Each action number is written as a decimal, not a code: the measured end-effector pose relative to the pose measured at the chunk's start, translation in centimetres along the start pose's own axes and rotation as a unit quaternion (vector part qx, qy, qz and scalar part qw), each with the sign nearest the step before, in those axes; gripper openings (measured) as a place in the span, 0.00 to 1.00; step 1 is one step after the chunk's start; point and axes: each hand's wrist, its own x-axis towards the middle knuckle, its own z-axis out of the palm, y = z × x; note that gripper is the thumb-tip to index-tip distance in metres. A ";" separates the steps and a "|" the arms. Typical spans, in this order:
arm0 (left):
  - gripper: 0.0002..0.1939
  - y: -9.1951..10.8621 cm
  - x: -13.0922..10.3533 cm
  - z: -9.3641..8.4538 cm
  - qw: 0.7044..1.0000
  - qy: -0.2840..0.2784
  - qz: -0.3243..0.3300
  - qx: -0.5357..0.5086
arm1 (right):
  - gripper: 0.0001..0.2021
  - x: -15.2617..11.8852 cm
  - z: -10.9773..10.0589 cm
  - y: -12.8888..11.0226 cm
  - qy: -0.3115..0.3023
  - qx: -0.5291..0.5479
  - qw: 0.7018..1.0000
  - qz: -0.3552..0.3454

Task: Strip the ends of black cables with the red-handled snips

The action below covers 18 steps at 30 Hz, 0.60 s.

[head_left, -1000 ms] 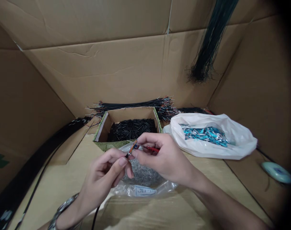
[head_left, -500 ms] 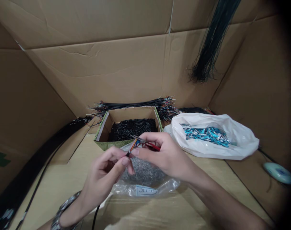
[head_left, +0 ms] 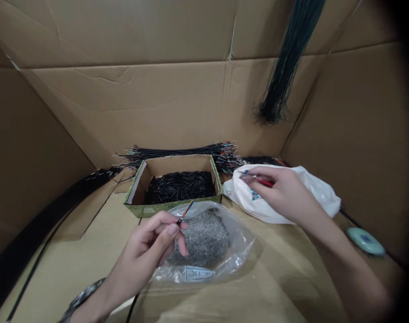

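Pinched between the fingers of my left hand is the end of a black cable, from which thin coloured wires stick up. My right hand is closed on a small red-handled tool, with a bit of blue at its tip. It is over the left part of a white bag of blue and silver pieces, mostly hidden by the hand. Beyond my left hand lies a clear plastic bag with a grey mass of tiny metal parts.
A green-edged cardboard box holds short black tubes. Behind it lies a bundle of black cables. Long black cables run along the left. Dark wires hang at upper right. A pale green oval object is at right.
My right hand has moved right with the tool, away from my left hand to the white bag. My left hand still pinches the cable end. The view has shifted slightly.
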 end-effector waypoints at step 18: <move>0.20 0.6 -0.4 0.4 0.977 -0.118 -0.090 -0.153 | 0.19 -1.9 2.7 -5.1 -0.144 0.230 0.960 -0.070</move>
